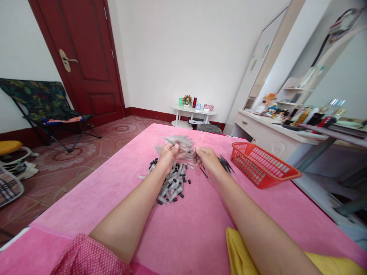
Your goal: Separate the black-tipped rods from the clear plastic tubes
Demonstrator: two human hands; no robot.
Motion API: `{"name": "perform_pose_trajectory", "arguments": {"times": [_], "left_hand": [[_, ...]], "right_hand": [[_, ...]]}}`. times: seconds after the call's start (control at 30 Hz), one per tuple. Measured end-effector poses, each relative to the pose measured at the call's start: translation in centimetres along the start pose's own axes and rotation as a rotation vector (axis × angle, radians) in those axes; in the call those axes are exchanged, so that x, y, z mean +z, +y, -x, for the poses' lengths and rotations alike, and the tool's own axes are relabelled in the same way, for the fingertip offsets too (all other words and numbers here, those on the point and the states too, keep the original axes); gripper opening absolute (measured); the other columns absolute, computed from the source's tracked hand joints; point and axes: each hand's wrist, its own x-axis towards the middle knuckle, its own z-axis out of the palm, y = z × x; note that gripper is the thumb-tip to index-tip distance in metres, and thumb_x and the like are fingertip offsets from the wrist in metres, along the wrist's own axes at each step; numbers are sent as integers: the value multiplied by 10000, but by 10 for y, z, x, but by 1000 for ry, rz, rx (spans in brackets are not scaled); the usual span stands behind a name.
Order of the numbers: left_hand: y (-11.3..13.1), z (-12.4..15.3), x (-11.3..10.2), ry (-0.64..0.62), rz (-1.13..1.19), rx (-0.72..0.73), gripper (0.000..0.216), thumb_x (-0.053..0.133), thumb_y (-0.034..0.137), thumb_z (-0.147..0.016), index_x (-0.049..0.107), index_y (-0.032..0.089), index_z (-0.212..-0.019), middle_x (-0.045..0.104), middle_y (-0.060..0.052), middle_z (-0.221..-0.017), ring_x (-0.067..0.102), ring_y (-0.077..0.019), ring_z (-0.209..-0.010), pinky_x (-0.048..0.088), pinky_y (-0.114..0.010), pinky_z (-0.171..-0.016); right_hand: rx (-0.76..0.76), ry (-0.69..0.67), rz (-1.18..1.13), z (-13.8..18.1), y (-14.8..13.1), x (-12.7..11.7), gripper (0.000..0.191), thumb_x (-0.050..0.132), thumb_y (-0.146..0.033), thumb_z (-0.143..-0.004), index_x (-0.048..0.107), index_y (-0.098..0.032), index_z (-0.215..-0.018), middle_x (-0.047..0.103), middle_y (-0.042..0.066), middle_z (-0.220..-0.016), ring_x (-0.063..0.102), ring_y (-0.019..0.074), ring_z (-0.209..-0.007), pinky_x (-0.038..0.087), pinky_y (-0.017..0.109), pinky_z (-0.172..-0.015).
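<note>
My left hand (169, 156) is closed in a pinch above the near side of a heap of clear thin tubes (179, 140); what its fingertips hold is too small to make out. My right hand (204, 156) is also pinched, a short gap to the right, with something small and greyish at its fingers that I cannot name. Below my left wrist lies a pile of short black and translucent cap-like pieces (173, 187). Thin black rods (226, 165) lie beside my right wrist, partly hidden by it.
A red plastic basket (262, 166) stands at the right edge of the pink-covered table (114, 191). Yellow cloth (241, 252) lies under my right forearm. Beyond are a folding chair (43, 103), a small white stand (193, 110) and a dresser crowded with bottles (258, 118).
</note>
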Motion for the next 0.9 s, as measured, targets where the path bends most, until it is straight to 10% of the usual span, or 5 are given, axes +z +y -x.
{"name": "perform_pose_trajectory", "arguments": {"times": [0.33,0.7,0.9], "left_hand": [[5,-3,-2,101,-356,135,348,644,290,-704,676,119,-1005,538,28,-594,386,-38,-431,298,-171,-403],[0,0,2,27,-581,102,261,676,311,-663,724,123,-838,716,-73,-839,623,-192,-771,459,-308,-751],[1,4,5,-42,-647,78,232,647,340,-692,723,134,-768,698,-43,-752,595,-170,-716,443,-282,-701]], "right_hand": [[-14,-15,937,12,22,7,138,651,-290,-675,667,-220,-792,688,48,-813,621,194,-778,402,260,-622],[-247,262,306,-13,24,-50,118,604,-224,-675,620,-158,-772,638,25,-687,578,138,-621,437,245,-578],[-313,271,149,-14,18,-59,154,605,-216,-656,627,-147,-792,644,38,-737,582,147,-670,462,282,-648]]}}
